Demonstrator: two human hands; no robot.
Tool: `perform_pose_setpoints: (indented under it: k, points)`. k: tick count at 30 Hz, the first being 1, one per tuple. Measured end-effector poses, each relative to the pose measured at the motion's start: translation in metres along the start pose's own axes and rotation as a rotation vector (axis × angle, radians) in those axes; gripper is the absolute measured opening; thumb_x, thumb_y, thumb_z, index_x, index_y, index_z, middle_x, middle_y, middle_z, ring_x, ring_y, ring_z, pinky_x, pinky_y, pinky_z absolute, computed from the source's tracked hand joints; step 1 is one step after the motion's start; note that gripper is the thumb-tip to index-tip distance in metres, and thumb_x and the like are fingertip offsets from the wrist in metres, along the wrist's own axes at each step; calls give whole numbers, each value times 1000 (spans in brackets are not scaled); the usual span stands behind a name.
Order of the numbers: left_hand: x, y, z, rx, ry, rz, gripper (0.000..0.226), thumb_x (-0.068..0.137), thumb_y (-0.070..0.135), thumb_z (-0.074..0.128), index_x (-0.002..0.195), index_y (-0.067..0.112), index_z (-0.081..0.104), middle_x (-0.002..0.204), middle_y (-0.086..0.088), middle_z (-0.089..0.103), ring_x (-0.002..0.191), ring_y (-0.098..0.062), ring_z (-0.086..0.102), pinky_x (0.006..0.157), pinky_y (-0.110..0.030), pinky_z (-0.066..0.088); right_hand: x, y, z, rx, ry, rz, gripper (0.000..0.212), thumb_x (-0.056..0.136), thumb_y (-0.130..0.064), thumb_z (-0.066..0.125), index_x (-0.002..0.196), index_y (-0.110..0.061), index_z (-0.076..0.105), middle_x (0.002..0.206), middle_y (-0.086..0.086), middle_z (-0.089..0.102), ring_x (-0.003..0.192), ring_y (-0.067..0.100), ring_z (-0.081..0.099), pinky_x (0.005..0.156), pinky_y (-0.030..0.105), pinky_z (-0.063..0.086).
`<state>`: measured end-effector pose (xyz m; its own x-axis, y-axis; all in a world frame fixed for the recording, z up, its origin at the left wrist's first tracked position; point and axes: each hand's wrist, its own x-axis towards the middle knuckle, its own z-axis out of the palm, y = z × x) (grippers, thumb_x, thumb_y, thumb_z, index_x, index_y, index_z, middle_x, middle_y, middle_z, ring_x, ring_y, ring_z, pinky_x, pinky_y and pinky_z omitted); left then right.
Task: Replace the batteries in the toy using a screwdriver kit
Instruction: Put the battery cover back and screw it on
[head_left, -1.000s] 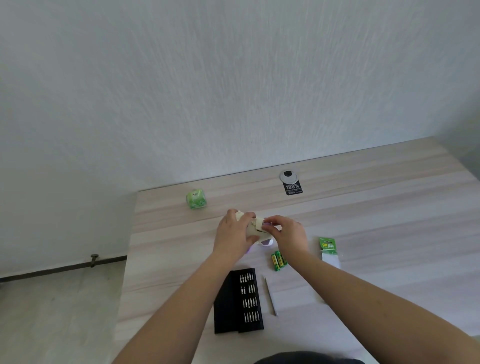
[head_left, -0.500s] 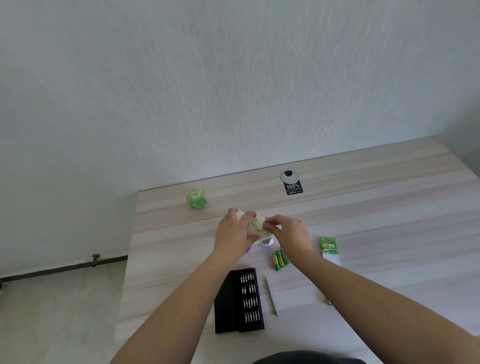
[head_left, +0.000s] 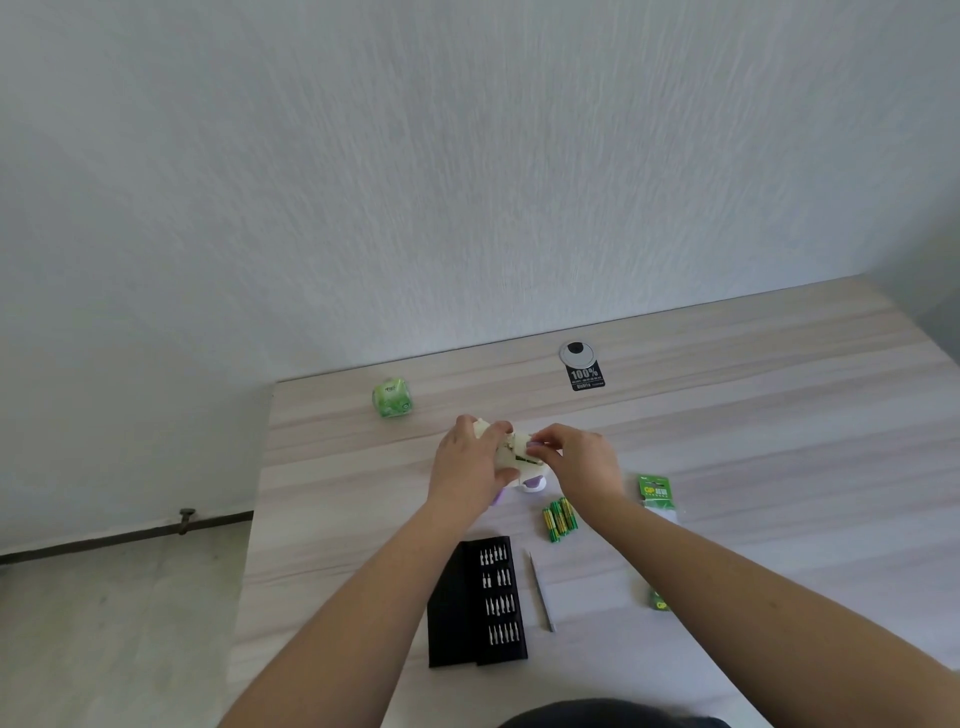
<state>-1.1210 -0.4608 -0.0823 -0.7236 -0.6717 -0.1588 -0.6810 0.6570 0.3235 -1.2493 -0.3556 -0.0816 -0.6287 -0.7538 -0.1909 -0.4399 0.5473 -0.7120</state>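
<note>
A cream toy (head_left: 511, 453) with purple parts is held above the middle of the wooden table (head_left: 753, 426). My left hand (head_left: 467, 462) grips its left side. The fingertips of my right hand (head_left: 582, 457) pinch at the toy's top, where a dark opening shows; what they hold is too small to tell. Loose green batteries (head_left: 559, 519) lie just below my right hand. The black screwdriver kit (head_left: 478, 601) lies open nearer me, with rows of bits. A thin silver screwdriver (head_left: 541, 592) lies on the table to the right of the kit.
A green battery pack (head_left: 655, 493) lies on the right, with another green piece (head_left: 660, 603) below it beside my right forearm. A green cube-shaped packet (head_left: 392, 398) sits near the far left corner. A round cable port (head_left: 576, 351) and black sticker (head_left: 585, 376) are by the wall. The table's left edge drops to the floor.
Both hands stay on the toy in nearly the same place. My right fingertips have shifted slightly on the toy's top.
</note>
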Motion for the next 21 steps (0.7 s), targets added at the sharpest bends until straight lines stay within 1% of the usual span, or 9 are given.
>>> perform_pose_setpoints:
  k: [5, 10, 13, 21]
  points:
    - [-1, -1, 0, -11, -1, 2, 60, 81, 43, 70, 134, 32, 46, 127, -7, 37, 115, -28, 46, 103, -36, 38, 0, -2, 1, -68, -21, 3, 16, 89, -36, 62, 97, -26, 72, 85, -2, 71, 78, 18, 61, 65, 30, 45]
    - [-1, -1, 0, -18, -2, 0, 59, 82, 43, 69, 135, 32, 45, 128, -7, 37, 116, -28, 46, 103, -36, 37, 2, -4, 2, -101, -40, -16, 19, 91, -34, 60, 99, -20, 71, 90, 2, 71, 83, 22, 62, 72, 35, 50]
    - [0, -1, 0, -10, -5, -1, 59, 82, 44, 68, 135, 33, 45, 128, -7, 37, 116, -28, 45, 104, -36, 36, 3, -4, 2, -145, -51, -35, 22, 93, -33, 58, 101, -18, 71, 92, 3, 71, 85, 23, 62, 75, 36, 50]
    - [0, 0, 1, 5, 6, 6, 58, 82, 44, 68, 134, 33, 45, 127, -7, 38, 115, -27, 46, 103, -36, 38, 6, -3, 2, -194, -58, -52, 24, 93, -34, 57, 102, -16, 70, 95, 5, 70, 84, 24, 62, 73, 35, 50]
